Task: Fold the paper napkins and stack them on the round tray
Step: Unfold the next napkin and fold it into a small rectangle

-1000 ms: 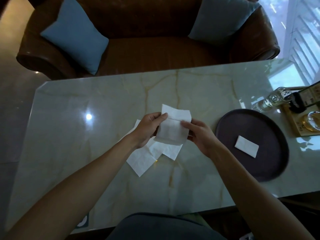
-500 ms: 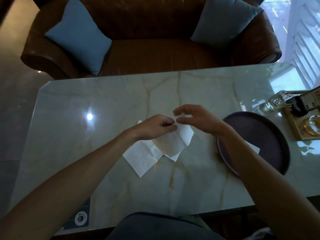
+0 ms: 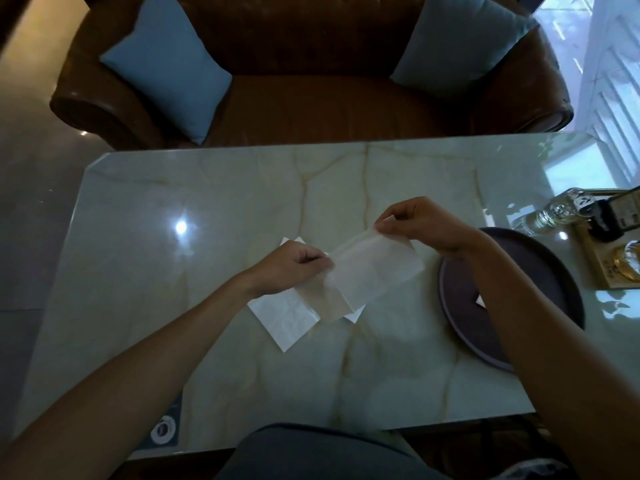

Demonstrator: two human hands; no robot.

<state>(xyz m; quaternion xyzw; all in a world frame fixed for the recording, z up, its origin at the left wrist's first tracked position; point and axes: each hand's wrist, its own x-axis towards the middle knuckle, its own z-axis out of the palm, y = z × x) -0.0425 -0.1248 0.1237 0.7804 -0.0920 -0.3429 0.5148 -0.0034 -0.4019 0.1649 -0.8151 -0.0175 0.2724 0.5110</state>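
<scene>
White napkin [image 3: 372, 271] was stretched out in the air over the marble table [image 3: 173, 271], left hand [image 3: 294, 266] pinching one end and right hand [image 3: 420, 225] pinching the other. More napkins [image 3: 287, 315] lay flat underneath, and the tray [image 3: 540, 282] sat just to the right.

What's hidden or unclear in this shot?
- Head view: folded white napkin on the round dark tray, mostly behind the right forearm.
- Loose white napkins on the marble table: count unclear, overlapped by the held napkin.
- Dark bottle: cut by the frame edge.
</scene>
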